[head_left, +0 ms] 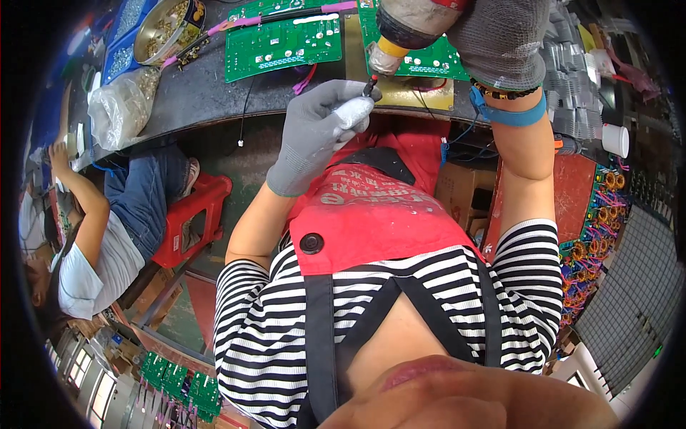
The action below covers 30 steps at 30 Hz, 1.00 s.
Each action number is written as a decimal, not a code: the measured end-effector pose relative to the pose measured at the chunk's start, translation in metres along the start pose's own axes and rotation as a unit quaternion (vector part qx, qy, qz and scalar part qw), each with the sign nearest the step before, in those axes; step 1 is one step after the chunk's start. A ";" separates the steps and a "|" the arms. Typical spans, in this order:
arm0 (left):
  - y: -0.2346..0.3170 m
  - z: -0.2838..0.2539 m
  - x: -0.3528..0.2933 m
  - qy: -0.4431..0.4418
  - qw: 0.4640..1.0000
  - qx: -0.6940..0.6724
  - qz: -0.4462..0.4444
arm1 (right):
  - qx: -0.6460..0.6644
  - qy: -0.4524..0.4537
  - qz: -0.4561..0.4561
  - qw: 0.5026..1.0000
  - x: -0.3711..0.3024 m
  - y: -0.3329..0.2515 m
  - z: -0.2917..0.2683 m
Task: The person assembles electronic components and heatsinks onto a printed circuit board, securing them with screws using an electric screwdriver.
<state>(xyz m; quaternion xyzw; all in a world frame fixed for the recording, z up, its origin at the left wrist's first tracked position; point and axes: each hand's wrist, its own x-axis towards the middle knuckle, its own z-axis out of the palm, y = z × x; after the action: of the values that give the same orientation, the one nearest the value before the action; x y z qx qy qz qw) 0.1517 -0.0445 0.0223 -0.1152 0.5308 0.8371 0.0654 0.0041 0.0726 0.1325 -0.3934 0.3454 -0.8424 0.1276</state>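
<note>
My left hand (325,125), in a grey glove with pale fingertips, pinches a small black part with a red tip (373,85) between thumb and forefinger. It is too small for me to tell its kind. My right hand (500,46), gloved in grey with a blue wrist strap, grips a thick nozzled hand tool (416,25) with a pale and red body, a dark collar and a yellow band. The tool's pale nozzle end is close above the small part. Behind the tool lies a green circuit board (439,61), partly covered by it.
Another green circuit board (284,48), a purple-sleeved cable (286,16), a round tin (169,32) of small parts and a plastic bag (125,107) lie on the dark bench. Stacked grey metal pieces (572,79) stand at right. A co-worker (107,250) sits at left.
</note>
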 end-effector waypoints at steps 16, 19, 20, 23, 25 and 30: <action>0.003 0.001 0.001 0.033 0.999 -0.023 0.004 | -0.136 0.078 0.064 0.986 0.009 0.000 0.005; -0.009 -0.016 -0.005 0.064 0.993 -0.097 0.024 | -0.166 0.091 0.084 0.978 0.019 0.000 0.009; -0.017 -0.026 -0.005 0.063 0.989 -0.128 0.047 | -0.183 0.079 0.043 0.979 0.026 0.002 0.012; -0.026 -0.050 -0.006 0.120 0.977 -0.166 0.059 | -0.244 0.058 -0.047 0.967 0.041 0.023 0.006; -0.025 -0.060 -0.007 0.145 0.971 -0.177 0.066 | -0.227 0.042 -0.105 0.967 0.047 0.035 0.004; -0.018 -0.094 -0.005 0.197 0.949 -0.208 0.131 | -0.234 0.101 0.035 0.966 0.046 0.039 0.025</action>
<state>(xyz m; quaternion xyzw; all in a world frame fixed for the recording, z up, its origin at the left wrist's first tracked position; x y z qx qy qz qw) 0.1719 -0.1221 -0.0305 -0.2179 0.3572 0.8911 -0.1760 -0.0099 0.0099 0.1440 -0.3125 0.5574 -0.7688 0.0262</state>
